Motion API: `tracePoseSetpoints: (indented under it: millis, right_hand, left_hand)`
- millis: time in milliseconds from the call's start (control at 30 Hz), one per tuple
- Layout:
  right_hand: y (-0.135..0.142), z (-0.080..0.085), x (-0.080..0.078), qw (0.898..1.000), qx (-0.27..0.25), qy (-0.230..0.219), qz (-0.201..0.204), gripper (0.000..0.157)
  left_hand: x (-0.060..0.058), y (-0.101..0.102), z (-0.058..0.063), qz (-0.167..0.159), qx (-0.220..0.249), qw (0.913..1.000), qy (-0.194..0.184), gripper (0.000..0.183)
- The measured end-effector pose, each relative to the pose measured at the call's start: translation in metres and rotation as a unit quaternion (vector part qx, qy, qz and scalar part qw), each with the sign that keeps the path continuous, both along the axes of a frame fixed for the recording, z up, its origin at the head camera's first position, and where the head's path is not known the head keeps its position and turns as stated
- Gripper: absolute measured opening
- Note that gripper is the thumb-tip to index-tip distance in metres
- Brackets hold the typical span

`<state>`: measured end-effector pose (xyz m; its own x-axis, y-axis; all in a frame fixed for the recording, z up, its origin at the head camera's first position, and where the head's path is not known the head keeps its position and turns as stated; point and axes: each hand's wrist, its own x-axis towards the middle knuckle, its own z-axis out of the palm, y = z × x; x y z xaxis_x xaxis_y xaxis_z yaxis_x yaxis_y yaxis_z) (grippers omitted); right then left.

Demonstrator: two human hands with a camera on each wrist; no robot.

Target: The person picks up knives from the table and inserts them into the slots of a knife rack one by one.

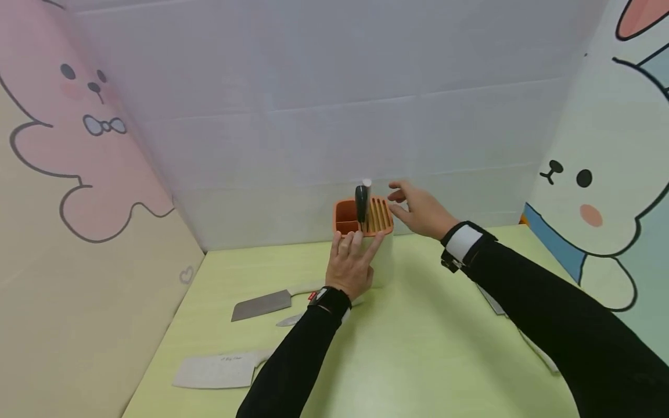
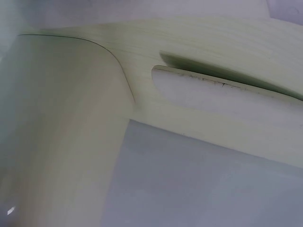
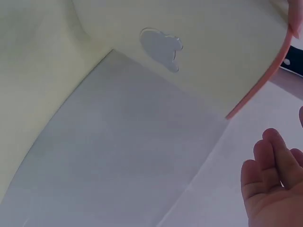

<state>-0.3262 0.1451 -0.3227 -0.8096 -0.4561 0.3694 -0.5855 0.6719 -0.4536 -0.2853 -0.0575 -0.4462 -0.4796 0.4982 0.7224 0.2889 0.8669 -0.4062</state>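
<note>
A pale knife holder [image 1: 385, 258] with an orange slotted top stands at the back of the table. A black-handled knife [image 1: 360, 203] and a white-handled utensil [image 1: 368, 184] stand upright in it. My left hand [image 1: 349, 268] rests its extended fingers on the holder's front rim. Just right of the holder, my right hand [image 1: 420, 210] hovers with loosely bent fingers and nothing in them. In the right wrist view, my right hand [image 3: 277, 184] is apart from the holder's orange rim [image 3: 260, 85]. The left wrist view does not show my left fingers.
Left on the table lie a large cleaver [image 1: 216, 371], a smaller cleaver [image 1: 261, 306] and a small knife [image 1: 290, 320], partly hidden by my left arm. Beneath my right arm, a blade [image 1: 491, 299] and a pale handle [image 1: 540, 353] show. A wall [image 1: 272, 215] stands behind the holder.
</note>
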Motion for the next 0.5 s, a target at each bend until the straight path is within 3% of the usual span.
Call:
tracePoseSetpoints:
  millis: [200, 500]
  right_hand:
    - [0.060, -0.012, 0.024, 0.999, 0.002, -0.016, -0.038, 0.056]
    - [0.153, -0.051, 0.085, 0.995, 0.008, -0.034, -0.097, 0.056]
  left_hand:
    - [0.001, -0.001, -0.001, 0.001, 0.006, 0.9999, -0.010, 0.070]
    - [-0.001, 0.000, -0.001, 0.005, 0.003, 1.0000, 0.000, 0.070]
